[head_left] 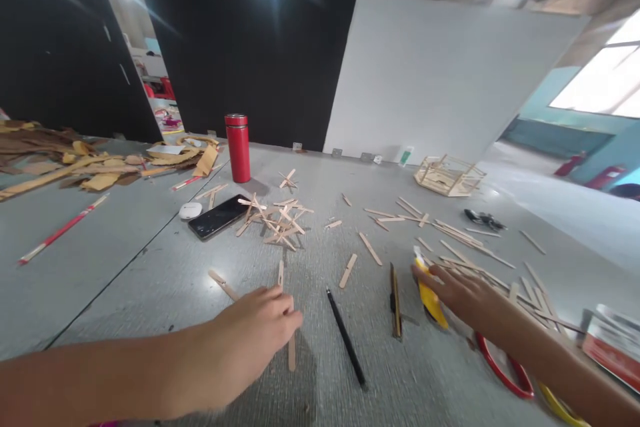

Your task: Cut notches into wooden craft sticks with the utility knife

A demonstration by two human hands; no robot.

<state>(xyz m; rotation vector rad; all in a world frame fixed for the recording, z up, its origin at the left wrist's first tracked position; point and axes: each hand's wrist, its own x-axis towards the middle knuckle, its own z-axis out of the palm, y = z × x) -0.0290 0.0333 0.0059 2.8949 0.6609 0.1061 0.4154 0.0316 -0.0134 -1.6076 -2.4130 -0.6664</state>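
My left hand (265, 323) is closed over wooden craft sticks near the front of the table, its fingers curled down. One craft stick (292, 352) shows below my fingers, and another stick end (281, 272) sticks out above them. A third stick (223, 285) lies slanted by the knuckles. To the right, my right hand (457, 288) reaches flat with fingers outstretched, touching a yellow glue bottle (429, 293) with a white tip. Between my hands lie a black pen (346, 340) and a utility knife (396, 300).
A pile of craft sticks (280, 221) sits beside a phone (220, 215), a white case (191, 211) and a red flask (237, 150). A stick frame (447, 177) stands at the back right. Red-handled scissors (505, 370) lie under my right forearm. Cardboard scraps (100, 170) cover the far left.
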